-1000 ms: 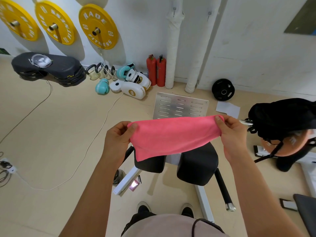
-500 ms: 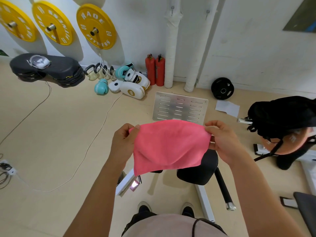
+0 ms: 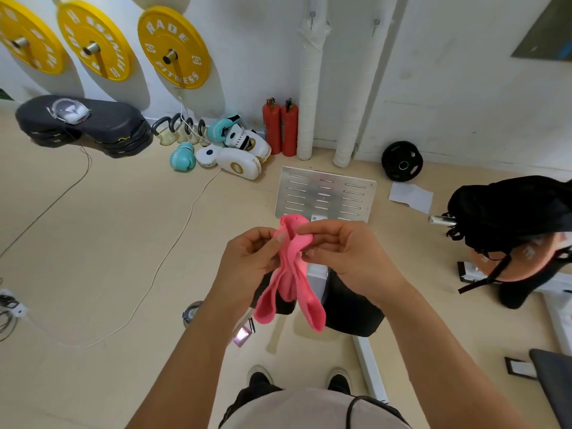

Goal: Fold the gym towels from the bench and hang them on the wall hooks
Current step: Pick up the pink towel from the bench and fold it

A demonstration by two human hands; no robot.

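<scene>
Head view: the left hand (image 3: 250, 258) and the right hand (image 3: 343, 252) meet in front of the body, thumbs and fingertips of both clamped on the top corners of a pink gym towel (image 3: 291, 280), which hangs doubled in loose loops above the black bench pad (image 3: 353, 308); bringing the corners together this way lets the cloth fall into a fold by its own weight. Two small wall hooks (image 3: 313, 17), apparently bare, sit high on the white wall beyond the slotted metal plate (image 3: 325, 193), so hanging is judged not yet begun.
</scene>
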